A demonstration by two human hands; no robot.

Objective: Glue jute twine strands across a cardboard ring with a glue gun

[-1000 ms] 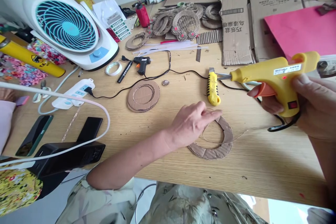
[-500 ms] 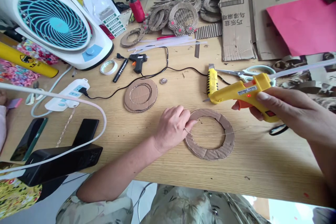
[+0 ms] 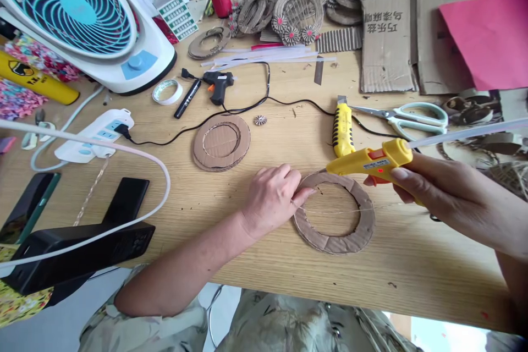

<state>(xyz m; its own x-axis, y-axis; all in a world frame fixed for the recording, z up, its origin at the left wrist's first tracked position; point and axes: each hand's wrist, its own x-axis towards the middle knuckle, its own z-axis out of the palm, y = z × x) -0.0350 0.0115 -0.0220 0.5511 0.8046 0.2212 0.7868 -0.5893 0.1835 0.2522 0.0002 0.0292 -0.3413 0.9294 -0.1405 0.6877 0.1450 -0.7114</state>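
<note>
My left hand [image 3: 272, 192] is closed on the left edge of a flat cardboard ring [image 3: 363, 225] lying on the table. A thin strand of twine [image 3: 336, 211] runs from those fingers across the ring's opening to the right. My right hand [image 3: 441, 192] grips a yellow hot glue gun [image 3: 371, 160], with a red light lit on its side and a clear glue stick [image 3: 470, 133] in its back end. The gun's nozzle points left, over or close to the ring's top edge by my left fingers; whether it touches cannot be told.
Beyond the gun lie a yellow utility knife [image 3: 342, 126] and scissors [image 3: 412, 118]. A second cardboard ring [image 3: 221, 143], a black glue gun [image 3: 218, 87] with its cord, and a power strip [image 3: 97, 135] sit leftward. A fan [image 3: 136, 66] and cardboard pieces [image 3: 385, 27] stand behind.
My right hand has brought the yellow glue gun left and down, its nozzle now near the ring's top edge. My left hand stays on the ring. The view has shifted slightly.
</note>
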